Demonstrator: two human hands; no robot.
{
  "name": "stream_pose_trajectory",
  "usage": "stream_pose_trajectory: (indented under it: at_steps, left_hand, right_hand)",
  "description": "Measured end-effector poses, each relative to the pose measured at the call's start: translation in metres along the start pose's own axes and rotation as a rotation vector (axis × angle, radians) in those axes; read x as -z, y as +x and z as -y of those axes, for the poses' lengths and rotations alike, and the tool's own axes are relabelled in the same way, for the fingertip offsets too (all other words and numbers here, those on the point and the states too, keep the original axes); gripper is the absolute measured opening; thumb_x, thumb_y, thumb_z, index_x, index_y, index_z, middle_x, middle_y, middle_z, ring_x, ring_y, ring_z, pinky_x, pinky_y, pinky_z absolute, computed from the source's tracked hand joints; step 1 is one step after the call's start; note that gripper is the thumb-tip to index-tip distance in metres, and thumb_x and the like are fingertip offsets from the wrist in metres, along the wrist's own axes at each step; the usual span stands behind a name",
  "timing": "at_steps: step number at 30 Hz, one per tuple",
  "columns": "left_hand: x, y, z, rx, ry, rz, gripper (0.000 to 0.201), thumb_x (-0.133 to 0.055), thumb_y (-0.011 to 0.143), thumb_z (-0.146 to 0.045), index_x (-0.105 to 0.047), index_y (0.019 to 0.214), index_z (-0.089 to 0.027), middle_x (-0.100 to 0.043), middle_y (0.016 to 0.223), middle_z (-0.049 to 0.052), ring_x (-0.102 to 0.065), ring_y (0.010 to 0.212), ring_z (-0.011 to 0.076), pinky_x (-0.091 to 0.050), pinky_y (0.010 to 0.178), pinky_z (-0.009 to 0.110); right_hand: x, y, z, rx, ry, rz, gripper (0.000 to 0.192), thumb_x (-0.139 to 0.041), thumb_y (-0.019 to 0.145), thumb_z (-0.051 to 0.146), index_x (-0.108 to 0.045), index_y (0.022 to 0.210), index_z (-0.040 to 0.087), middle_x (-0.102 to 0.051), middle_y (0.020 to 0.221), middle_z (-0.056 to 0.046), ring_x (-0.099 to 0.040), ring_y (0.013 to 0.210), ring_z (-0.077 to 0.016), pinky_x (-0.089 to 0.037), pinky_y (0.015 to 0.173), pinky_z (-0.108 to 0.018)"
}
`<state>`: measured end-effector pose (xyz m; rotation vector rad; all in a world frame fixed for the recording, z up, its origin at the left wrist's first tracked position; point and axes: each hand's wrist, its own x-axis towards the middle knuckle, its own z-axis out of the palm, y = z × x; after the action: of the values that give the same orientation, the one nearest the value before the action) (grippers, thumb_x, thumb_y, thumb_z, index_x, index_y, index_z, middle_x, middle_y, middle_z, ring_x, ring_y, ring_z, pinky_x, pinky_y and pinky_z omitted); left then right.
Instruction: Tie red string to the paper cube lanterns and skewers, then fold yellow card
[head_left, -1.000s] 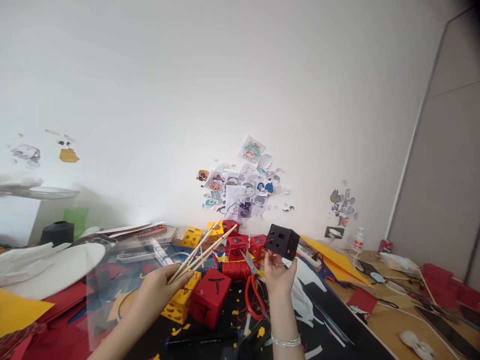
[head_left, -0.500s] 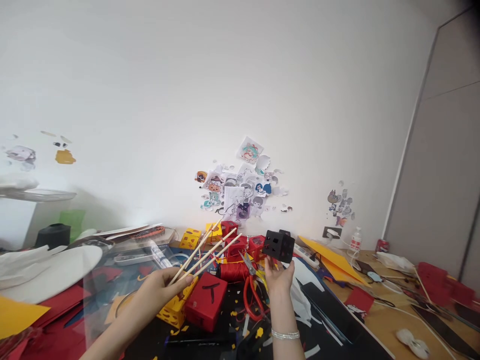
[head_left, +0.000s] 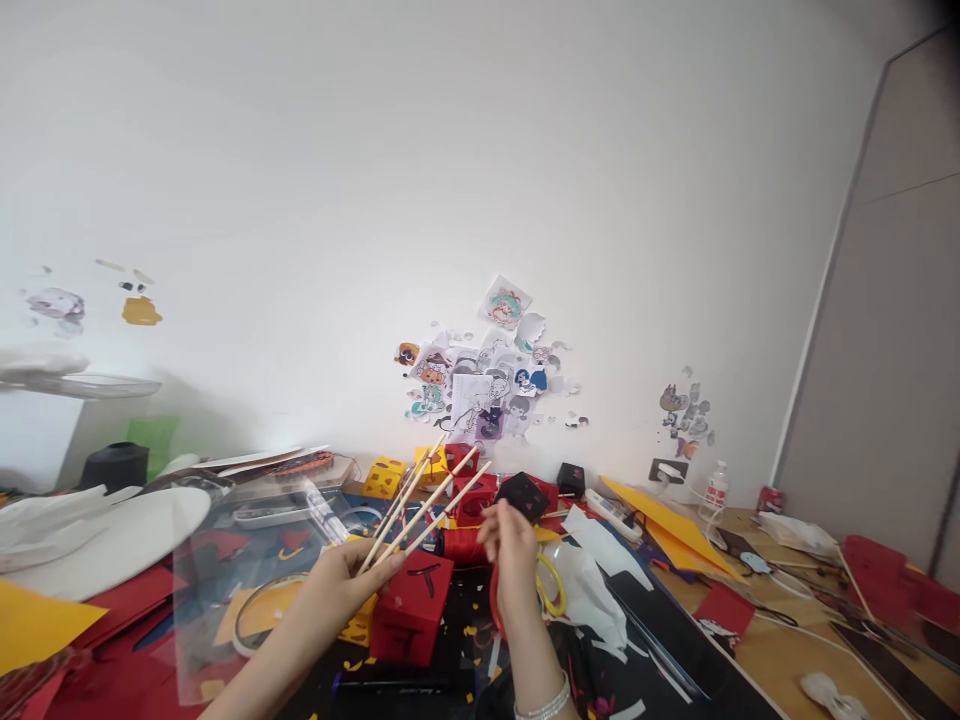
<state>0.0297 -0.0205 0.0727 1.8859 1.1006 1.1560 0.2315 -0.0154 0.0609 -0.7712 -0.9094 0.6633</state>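
Several thin wooden sticks [head_left: 431, 500] are pinched in my left hand [head_left: 349, 578], slanting up to the right with their ends fanned apart. My right hand [head_left: 514, 565] has its fingers loosely curled and a little apart. Just beyond its fingertips, partly covered by them, a black cube-shaped box [head_left: 525, 494] with small cut-outs lies tilted among the red boxes. Whether the fingertips touch it is hard to tell. Below my left hand stands a red box [head_left: 414, 612] with black marks. Behind my right hand are a red thread spool [head_left: 461, 547] and partly hidden scissors with red handles.
Yellow boxes [head_left: 385, 478] and a second black box [head_left: 571, 479] stand near the wall. A yellow ring [head_left: 553, 588], white paper [head_left: 596, 595] and a dark phone [head_left: 660, 635] lie to the right. A clear sheet and a tape roll [head_left: 247, 640] are at left.
My right hand has turned and moved left and nearer, its fingers now in front of the black box. The box has shifted left and sits tilted. My left hand keeps the sticks.
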Motion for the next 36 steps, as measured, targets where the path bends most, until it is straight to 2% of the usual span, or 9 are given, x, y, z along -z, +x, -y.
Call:
stream_pose_trajectory:
  at_steps: [2, 4, 11, 17, 22, 31, 36]
  left_hand:
    - [-0.002, 0.001, 0.002, -0.005, 0.0, 0.007, 0.046, -0.05, 0.064, -0.063, -0.043, 0.05, -0.02, -0.038, 0.051, -0.005, -0.038, 0.053, 0.0121, -0.031, 0.051, 0.022]
    - [-0.005, 0.002, 0.004, -0.002, 0.001, 0.024, 0.046, -0.049, 0.063, -0.063, -0.041, 0.05, -0.02, -0.038, 0.051, -0.005, -0.037, 0.052, 0.0119, -0.03, 0.05, 0.023]
    - [-0.008, 0.0, -0.003, -0.001, -0.001, 0.086, 0.044, -0.048, 0.065, -0.061, -0.038, 0.049, -0.021, -0.034, 0.05, -0.006, -0.031, 0.051, 0.0108, -0.026, 0.05, 0.023]
    - [-0.009, -0.001, -0.004, 0.009, 0.018, 0.112, 0.042, -0.046, 0.067, -0.059, -0.04, 0.05, -0.021, -0.038, 0.05, -0.005, -0.035, 0.051, 0.0119, -0.027, 0.051, 0.024]
    - [-0.01, -0.001, -0.002, 0.009, 0.016, 0.128, 0.042, -0.045, 0.067, -0.06, -0.043, 0.051, -0.021, -0.042, 0.05, -0.004, -0.038, 0.052, 0.0131, -0.029, 0.052, 0.024]
    - [-0.011, -0.001, 0.0, -0.003, 0.036, 0.181, 0.044, -0.044, 0.07, -0.06, -0.046, 0.052, -0.02, -0.045, 0.051, -0.003, -0.041, 0.053, 0.0134, -0.031, 0.053, 0.024]
    - [-0.012, 0.0, 0.003, -0.008, 0.056, 0.218, 0.045, -0.043, 0.069, -0.061, -0.048, 0.051, -0.019, -0.048, 0.052, -0.001, -0.043, 0.054, 0.0146, -0.032, 0.055, 0.025]
  right_hand:
    - [-0.018, -0.013, 0.0, -0.092, -0.005, 0.233, 0.042, -0.058, 0.073, 0.053, -0.059, 0.064, 0.012, -0.056, 0.042, 0.001, -0.033, 0.03, -0.0041, -0.016, 0.033, -0.017]
    - [-0.029, -0.022, -0.002, -0.143, 0.017, 0.33, 0.042, -0.058, 0.073, 0.053, -0.057, 0.063, 0.012, -0.056, 0.043, 0.001, -0.033, 0.03, -0.0033, -0.014, 0.034, -0.017]
    - [-0.03, -0.021, -0.01, -0.194, 0.216, 0.289, 0.04, -0.066, 0.07, 0.046, -0.047, 0.053, 0.015, -0.042, 0.04, 0.008, -0.025, 0.035, -0.0022, -0.015, 0.037, -0.018]
    - [-0.031, -0.022, -0.011, -0.218, 0.302, 0.315, 0.04, -0.068, 0.069, 0.047, -0.045, 0.056, 0.017, -0.043, 0.043, 0.007, -0.027, 0.036, -0.0026, -0.016, 0.039, -0.02]
    - [-0.032, -0.027, -0.006, -0.216, 0.264, 0.364, 0.034, -0.068, 0.071, 0.043, -0.049, 0.06, 0.016, -0.044, 0.044, 0.007, -0.029, 0.038, -0.0032, -0.017, 0.041, -0.02]
    - [-0.028, -0.02, -0.008, -0.212, 0.4, 0.32, 0.039, -0.067, 0.072, 0.042, -0.044, 0.054, 0.016, -0.043, 0.044, 0.006, -0.03, 0.037, -0.0034, -0.017, 0.04, -0.02]
    - [-0.023, -0.015, -0.007, -0.204, 0.413, 0.212, 0.04, -0.069, 0.069, 0.044, -0.043, 0.054, 0.017, -0.04, 0.043, 0.008, -0.028, 0.037, -0.0032, -0.019, 0.039, -0.019]
